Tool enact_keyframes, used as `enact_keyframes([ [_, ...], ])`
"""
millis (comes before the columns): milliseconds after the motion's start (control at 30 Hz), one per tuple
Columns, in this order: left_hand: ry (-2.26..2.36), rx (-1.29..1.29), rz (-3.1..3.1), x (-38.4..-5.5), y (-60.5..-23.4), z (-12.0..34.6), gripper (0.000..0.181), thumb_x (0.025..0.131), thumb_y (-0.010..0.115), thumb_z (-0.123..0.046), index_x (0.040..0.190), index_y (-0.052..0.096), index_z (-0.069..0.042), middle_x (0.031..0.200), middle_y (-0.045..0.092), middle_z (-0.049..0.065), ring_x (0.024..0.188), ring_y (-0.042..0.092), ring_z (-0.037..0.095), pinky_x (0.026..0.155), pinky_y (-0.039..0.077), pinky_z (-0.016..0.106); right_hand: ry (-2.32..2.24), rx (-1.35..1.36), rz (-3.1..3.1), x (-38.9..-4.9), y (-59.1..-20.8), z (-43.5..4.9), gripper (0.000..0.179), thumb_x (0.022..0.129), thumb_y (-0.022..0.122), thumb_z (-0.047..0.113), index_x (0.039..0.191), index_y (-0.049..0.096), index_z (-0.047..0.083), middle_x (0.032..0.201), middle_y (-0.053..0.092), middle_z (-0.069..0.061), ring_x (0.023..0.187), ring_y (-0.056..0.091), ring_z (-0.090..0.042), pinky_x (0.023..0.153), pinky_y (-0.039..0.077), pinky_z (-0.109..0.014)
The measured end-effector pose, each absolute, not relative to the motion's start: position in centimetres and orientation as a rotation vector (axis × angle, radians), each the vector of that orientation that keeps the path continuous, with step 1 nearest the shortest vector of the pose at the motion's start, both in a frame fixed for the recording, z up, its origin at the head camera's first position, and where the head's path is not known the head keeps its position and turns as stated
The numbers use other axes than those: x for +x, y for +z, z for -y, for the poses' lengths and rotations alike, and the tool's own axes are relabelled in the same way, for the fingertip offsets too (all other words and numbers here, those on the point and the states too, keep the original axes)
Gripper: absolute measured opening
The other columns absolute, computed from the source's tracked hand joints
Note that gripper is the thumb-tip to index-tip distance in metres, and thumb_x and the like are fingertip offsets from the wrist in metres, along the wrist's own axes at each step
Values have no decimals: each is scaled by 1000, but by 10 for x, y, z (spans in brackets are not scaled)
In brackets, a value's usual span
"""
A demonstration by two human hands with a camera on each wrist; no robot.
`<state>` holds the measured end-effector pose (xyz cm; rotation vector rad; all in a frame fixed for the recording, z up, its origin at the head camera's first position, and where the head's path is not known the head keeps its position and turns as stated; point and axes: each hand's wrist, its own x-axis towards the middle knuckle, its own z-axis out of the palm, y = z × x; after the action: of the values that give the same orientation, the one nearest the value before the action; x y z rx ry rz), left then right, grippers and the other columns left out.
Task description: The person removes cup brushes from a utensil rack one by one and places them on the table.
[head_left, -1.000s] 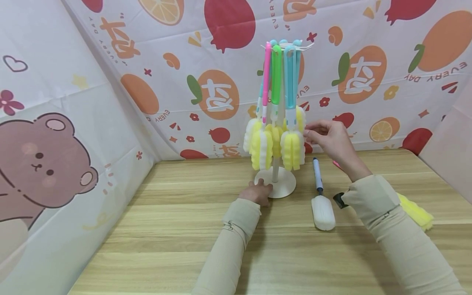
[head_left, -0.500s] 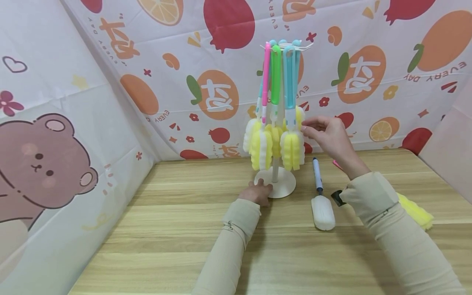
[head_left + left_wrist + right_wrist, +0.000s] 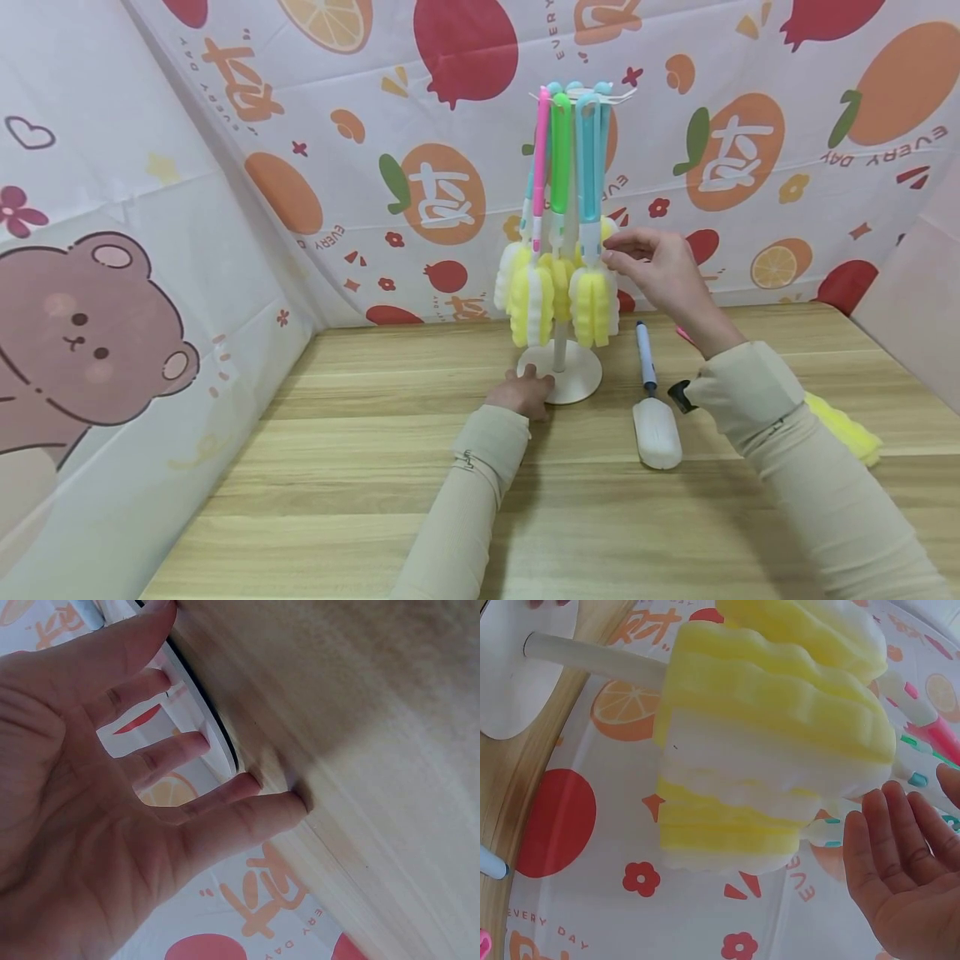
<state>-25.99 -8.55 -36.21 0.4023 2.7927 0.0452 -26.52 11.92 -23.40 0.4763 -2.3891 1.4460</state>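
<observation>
A white stand [image 3: 579, 385] with a round base carries several hanging sponge brushes with pink, green and blue handles and yellow-and-white heads. My left hand [image 3: 523, 392] rests at the left edge of the base; in the left wrist view its fingers [image 3: 176, 754] are spread along the rim, tips down by the wood. My right hand [image 3: 663, 271] is at the neck of the front blue-handled sponge brush [image 3: 592, 304], thumb and fingertips close to it. In the right wrist view that hand's fingers [image 3: 889, 840] are nearly straight beside the sponge head [image 3: 780, 712], with nothing visible between fingers and thumb.
On the wooden table [image 3: 337, 467], right of the stand, lies a white-headed brush [image 3: 657, 433] with a pale blue handle. A yellow sponge brush [image 3: 843, 429] lies farther right, partly behind the right sleeve. A fruit-print cloth [image 3: 345, 208] hangs behind.
My right hand has shifted slightly left and up, from beside the brush heads to the front blue brush's neck. The left hand and the stand stay where they were.
</observation>
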Motion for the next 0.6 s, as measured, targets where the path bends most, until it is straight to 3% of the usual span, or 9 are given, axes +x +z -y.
enact_keyframes([
  [167,52,395,-2790,-260,-362,85,46,94,73,-20,137,57,-18,141,46,12,111,48,34,75,53,44,1427,480,2379,-266,-233,-118,30,100,65,16,122,69,-4,116,69,-19,103,61,-25,83,48,-25],
  [400,59,404,-2786,-261,-362,85,47,94,73,-20,139,57,-17,142,46,13,113,48,34,78,53,45,1458,449,2374,-268,-232,-114,29,99,66,16,122,68,-3,119,67,-18,112,60,-30,96,48,-41],
  [600,58,400,-2782,-261,-362,85,46,95,73,-20,138,57,-17,139,47,13,108,47,33,75,53,44,1467,467,2376,-272,-230,-111,31,99,67,14,124,67,-3,119,67,-19,111,59,-31,95,49,-40],
])
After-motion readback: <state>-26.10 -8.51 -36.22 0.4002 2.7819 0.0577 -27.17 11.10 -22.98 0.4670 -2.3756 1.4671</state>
